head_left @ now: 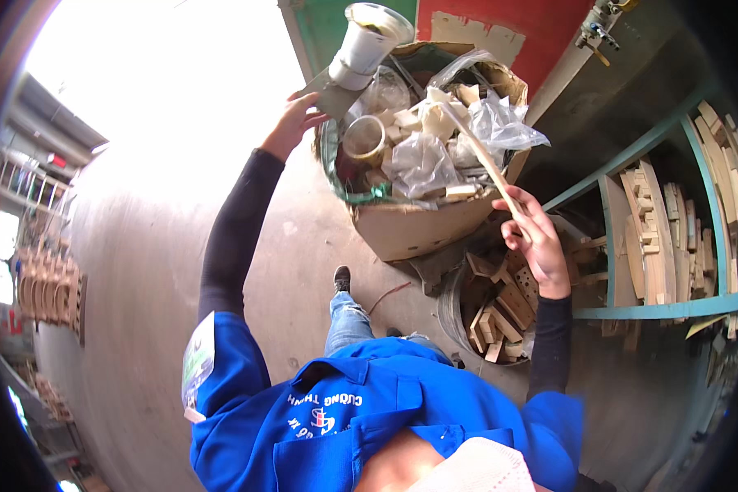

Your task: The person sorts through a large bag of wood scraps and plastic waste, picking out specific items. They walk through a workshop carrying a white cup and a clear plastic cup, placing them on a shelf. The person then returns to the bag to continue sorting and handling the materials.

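My left hand (293, 123), up over the left rim of a big cardboard box (418, 232), has its fingers closed on the edge of a flat grey-brown board (330, 96). A white plastic cup (361, 53) is tilted at the board's far end; whether it rests on the board or is joined to it, I cannot tell. Between the fingers of my right hand (537, 242) is the near end of a long, slim wooden strip (484, 153). Its far end reaches over the box, which is heaped with clear plastic bags (422, 164), pale scraps and another cup (364, 138).
Right of the box stands a round tub (451, 312) of wood offcuts (500, 324). A blue-green metal rack (656, 310) with wooden parts (652, 234) lines the right side. Taps (599, 33) stick out at the upper right. Curved wooden pieces (49, 283) are stacked far left.
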The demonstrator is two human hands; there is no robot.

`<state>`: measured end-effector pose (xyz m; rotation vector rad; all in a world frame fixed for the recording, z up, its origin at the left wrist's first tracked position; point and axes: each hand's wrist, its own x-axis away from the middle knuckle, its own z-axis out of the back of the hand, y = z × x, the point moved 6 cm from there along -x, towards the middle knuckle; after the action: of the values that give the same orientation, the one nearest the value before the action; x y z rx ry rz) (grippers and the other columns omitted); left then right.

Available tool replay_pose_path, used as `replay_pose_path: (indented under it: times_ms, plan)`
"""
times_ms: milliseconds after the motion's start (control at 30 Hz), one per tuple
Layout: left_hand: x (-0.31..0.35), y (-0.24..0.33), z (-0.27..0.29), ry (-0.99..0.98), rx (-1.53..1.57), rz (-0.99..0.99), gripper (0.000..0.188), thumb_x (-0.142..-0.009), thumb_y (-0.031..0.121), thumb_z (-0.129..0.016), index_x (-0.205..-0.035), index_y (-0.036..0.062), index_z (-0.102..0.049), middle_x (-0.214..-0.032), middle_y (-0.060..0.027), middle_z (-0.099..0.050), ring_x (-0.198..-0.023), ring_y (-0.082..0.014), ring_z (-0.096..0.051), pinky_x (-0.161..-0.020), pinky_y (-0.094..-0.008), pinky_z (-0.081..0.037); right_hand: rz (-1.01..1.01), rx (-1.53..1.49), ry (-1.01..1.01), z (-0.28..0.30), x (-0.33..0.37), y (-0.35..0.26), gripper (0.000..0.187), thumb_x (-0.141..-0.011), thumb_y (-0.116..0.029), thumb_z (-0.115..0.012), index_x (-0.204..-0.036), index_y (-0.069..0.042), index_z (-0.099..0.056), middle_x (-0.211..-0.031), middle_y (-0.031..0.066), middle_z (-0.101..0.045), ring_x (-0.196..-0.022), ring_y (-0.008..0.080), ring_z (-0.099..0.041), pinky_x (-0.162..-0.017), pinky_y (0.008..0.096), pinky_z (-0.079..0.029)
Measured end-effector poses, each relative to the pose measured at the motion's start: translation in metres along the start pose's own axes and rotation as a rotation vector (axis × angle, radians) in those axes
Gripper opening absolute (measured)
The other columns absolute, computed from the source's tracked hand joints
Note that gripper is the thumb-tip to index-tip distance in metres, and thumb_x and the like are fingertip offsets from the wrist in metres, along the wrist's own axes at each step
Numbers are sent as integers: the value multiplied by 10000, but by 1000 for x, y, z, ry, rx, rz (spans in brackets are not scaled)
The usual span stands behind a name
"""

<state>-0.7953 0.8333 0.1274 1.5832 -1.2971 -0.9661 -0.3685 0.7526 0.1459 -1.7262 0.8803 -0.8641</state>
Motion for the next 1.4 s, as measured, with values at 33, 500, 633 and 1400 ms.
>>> replay_pose_path:
  times_ms: [33, 500, 633, 1400]
  plan:
    - [-46, 0, 2, 55, -98, 29, 215, -863, 126, -508, -1015, -26, -507, -990, -133, -570, -808, -265, -620, -740, -357, -543, 17, -2, 69, 0, -7, -4, 366, -909, -127, -422, -1274, -96, -400, -1117, 78, -528, -690, 59, -521, -552, 165, -415]
    - [-272, -87, -82, -382, -1575, -730, 362, -795, 46, -471, -1154, 10, -455, -1009, -170, -540, -736, -331, -608, -639, -399, -506, 57, 22, 711, -47, -57, -14, 365, -904, -80, -393, -1268, -78, -409, -1128, 95, -529, -683, 60, -519, -548, 171, -419]
    - [-275, -117, -87, -507, -1943, -1008, 399, -773, 101, -511, -1142, -37, -450, -938, -162, -544, -747, -276, -620, -610, -372, -506, 34, 55, 690, -56, -70, -21, 354, -908, -94, -393, -1261, -85, -418, -1110, 88, -543, -684, 57, -517, -549, 166, -407]
    - [-288, -140, -54, -866, -1729, -490, 306, -805, 305, -558, -946, 38, -608, -795, -172, -629, -784, -338, -615, -681, -415, -497, -170, 544, 455, -42, -135, -16, 342, -853, -12, -428, -1184, -5, -509, -909, 49, -620, -595, 47, -507, -525, 172, -401]
